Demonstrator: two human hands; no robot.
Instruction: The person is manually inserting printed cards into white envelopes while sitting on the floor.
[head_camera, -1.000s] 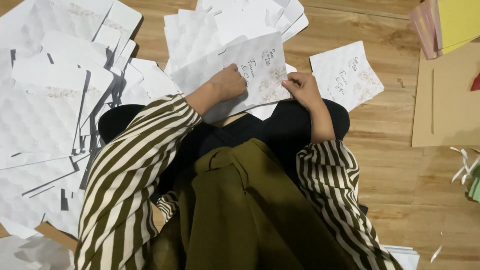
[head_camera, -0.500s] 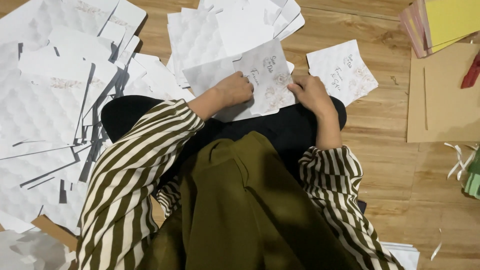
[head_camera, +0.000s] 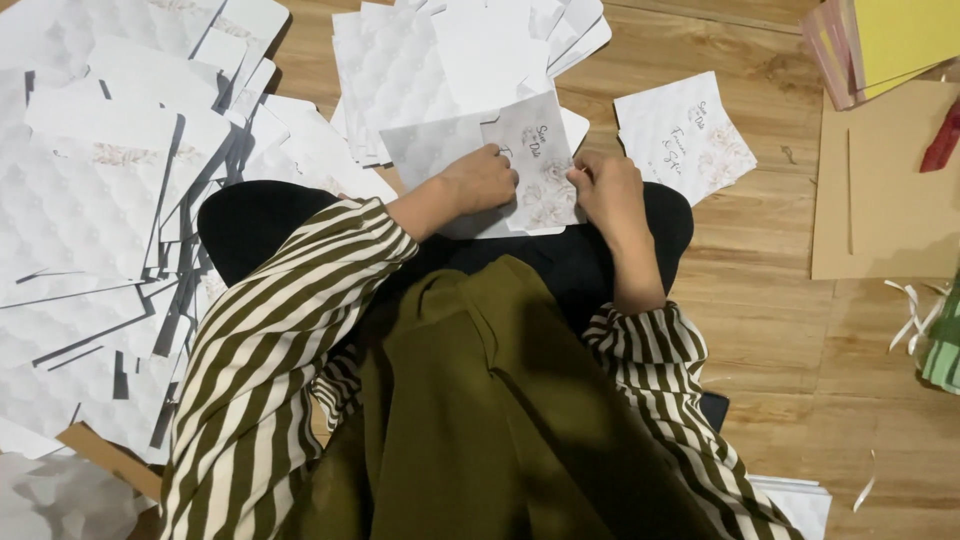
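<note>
The floor (head_camera: 780, 330) is made of light brown wood planks with thin lines between them. The light is soft and warm, and it falls evenly over the wood. Many white sheets of paper (head_camera: 90, 200) lie spread out in a big messy pile on one side of the floor. More white sheets (head_camera: 420, 60) lie in a heap at the top. A flat piece of brown cardboard (head_camera: 880, 200) rests on the wood at the other side. A yellow sheet (head_camera: 900, 35) sits in the top corner. Thin white paper strips (head_camera: 905, 310) lie near the cardboard.
</note>
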